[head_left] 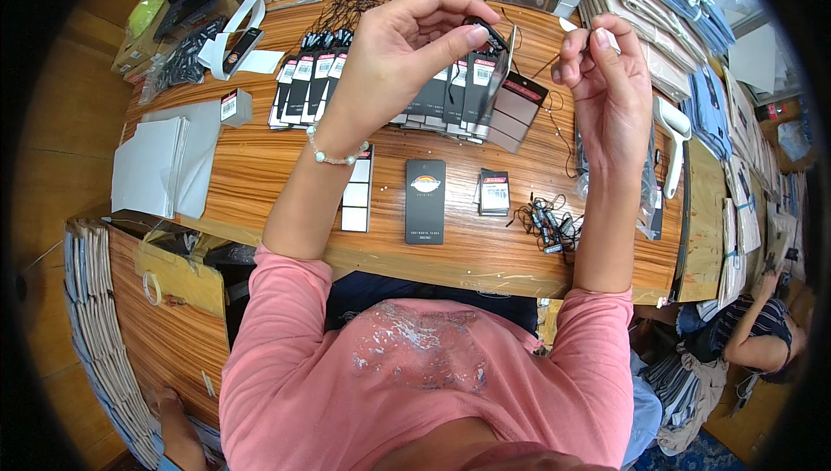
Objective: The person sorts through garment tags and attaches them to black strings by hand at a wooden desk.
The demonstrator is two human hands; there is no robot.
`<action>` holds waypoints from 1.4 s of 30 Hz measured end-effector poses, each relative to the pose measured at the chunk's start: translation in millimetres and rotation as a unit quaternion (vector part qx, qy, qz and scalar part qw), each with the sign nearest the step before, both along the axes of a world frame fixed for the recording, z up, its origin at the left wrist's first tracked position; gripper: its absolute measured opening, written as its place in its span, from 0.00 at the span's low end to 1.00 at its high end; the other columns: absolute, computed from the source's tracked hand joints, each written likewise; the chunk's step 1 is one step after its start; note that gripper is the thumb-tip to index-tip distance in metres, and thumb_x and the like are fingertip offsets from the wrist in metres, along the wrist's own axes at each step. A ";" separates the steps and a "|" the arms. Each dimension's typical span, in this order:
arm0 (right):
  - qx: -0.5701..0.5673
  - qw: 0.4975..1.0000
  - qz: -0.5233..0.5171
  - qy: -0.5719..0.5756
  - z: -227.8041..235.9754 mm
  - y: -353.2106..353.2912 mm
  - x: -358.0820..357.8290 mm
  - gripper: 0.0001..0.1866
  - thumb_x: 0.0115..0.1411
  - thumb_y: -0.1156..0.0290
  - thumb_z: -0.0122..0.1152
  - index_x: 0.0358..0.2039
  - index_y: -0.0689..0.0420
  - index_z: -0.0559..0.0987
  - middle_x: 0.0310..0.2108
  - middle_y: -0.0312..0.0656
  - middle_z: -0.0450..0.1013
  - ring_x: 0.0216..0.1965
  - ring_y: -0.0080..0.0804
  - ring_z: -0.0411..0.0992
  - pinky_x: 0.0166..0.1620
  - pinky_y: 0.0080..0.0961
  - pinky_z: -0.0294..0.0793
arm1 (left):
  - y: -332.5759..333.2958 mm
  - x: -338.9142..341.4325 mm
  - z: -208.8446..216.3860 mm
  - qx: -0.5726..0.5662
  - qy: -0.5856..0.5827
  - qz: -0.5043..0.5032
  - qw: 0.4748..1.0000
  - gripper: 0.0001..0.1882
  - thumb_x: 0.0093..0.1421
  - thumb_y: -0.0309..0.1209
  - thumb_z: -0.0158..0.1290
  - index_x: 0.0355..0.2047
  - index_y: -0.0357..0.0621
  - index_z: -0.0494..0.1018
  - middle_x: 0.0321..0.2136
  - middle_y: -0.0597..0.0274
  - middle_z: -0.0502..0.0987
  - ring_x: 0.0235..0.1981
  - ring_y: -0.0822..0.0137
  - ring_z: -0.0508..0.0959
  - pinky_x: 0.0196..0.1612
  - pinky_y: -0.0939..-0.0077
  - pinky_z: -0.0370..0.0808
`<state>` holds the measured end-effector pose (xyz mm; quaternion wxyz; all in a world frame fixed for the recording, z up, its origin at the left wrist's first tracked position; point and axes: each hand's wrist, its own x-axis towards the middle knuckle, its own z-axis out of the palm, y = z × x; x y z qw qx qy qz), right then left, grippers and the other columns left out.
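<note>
My left hand [407, 47] is raised over the table, its thumb and fingers pinching a few hang tags. One hang tag [516, 114], black with pale panels, dangles below the fingertips, and another beside it is seen almost edge-on. To its right, my right hand [608, 81] is closed in a pinch, with a thin black cord [545, 66] running from its fingertips toward the tags. Below the hands lie a single black tag [425, 203], a paneled tag [357, 190], a small stack of little cards [494, 193] and a tangle of black string loops [547, 224].
Rows of strung black tags [303, 86] lie along the table's far side. White paper sheets [147, 168] and a small white label block [235, 107] are at left. A white handheld tool [673, 138] and garment piles [658, 29] stand right. Another person [757, 328] is at lower right.
</note>
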<state>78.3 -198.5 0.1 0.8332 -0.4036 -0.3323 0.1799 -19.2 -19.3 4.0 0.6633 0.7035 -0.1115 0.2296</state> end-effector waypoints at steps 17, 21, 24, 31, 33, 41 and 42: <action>0.014 1.000 0.022 -0.006 1.8 -0.9 -2.2 0.11 0.58 0.77 0.47 0.42 0.62 0.65 0.29 0.43 0.69 0.27 0.23 0.67 0.35 0.20 0.71 | 3.5 2.3 -1.0 -0.005 -0.008 -0.046 0.999 0.10 0.57 0.25 0.48 0.40 0.36 0.68 0.32 0.63 0.74 0.30 0.78 0.72 0.35 0.86 0.70; 0.021 0.999 0.024 -0.010 4.3 -0.7 -3.9 0.11 0.58 0.76 0.48 0.42 0.63 0.65 0.29 0.44 0.70 0.27 0.24 0.67 0.35 0.20 0.71 | 2.1 2.0 -0.6 -0.002 -0.014 -0.057 0.998 0.12 0.58 0.25 0.47 0.43 0.36 0.67 0.31 0.61 0.75 0.28 0.77 0.73 0.34 0.85 0.70; 0.023 0.999 0.031 -0.006 5.0 -3.2 -3.4 0.11 0.58 0.76 0.48 0.41 0.63 0.66 0.29 0.44 0.70 0.27 0.24 0.68 0.34 0.20 0.70 | 9.0 1.7 -2.1 0.038 0.000 -0.063 0.997 0.10 0.58 0.25 0.47 0.41 0.36 0.67 0.27 0.62 0.74 0.26 0.77 0.73 0.32 0.85 0.71; 0.069 0.996 0.056 0.000 5.5 -8.8 0.0 0.11 0.58 0.74 0.48 0.42 0.61 0.67 0.28 0.43 0.69 0.24 0.25 0.66 0.33 0.23 0.68 | 10.3 0.4 0.4 -0.038 0.030 -0.091 0.995 0.05 0.56 0.24 0.50 0.33 0.35 0.69 0.28 0.60 0.75 0.27 0.76 0.75 0.30 0.86 0.73; 0.081 0.995 0.063 -0.013 7.5 -11.1 -0.1 0.11 0.59 0.74 0.48 0.42 0.60 0.66 0.27 0.43 0.69 0.24 0.26 0.65 0.33 0.23 0.67 | 8.8 1.5 -1.1 -0.021 0.019 -0.064 0.998 0.05 0.56 0.24 0.49 0.32 0.35 0.69 0.28 0.60 0.75 0.28 0.76 0.75 0.31 0.86 0.73; 0.033 0.998 0.015 -0.053 5.3 -7.0 -2.1 0.10 0.58 0.75 0.47 0.41 0.62 0.67 0.28 0.44 0.70 0.26 0.25 0.67 0.34 0.20 0.69 | 3.5 3.6 -5.0 0.023 -0.009 -0.018 1.000 0.07 0.55 0.22 0.50 0.35 0.34 0.67 0.31 0.60 0.75 0.33 0.75 0.75 0.36 0.84 0.73; 0.025 0.998 0.012 -0.053 4.7 -5.7 -3.3 0.10 0.58 0.75 0.47 0.40 0.62 0.68 0.28 0.44 0.70 0.26 0.25 0.67 0.34 0.19 0.69 | 3.6 3.7 -5.1 0.041 -0.017 -0.011 0.999 0.08 0.55 0.22 0.50 0.36 0.34 0.67 0.31 0.61 0.74 0.34 0.75 0.75 0.37 0.84 0.73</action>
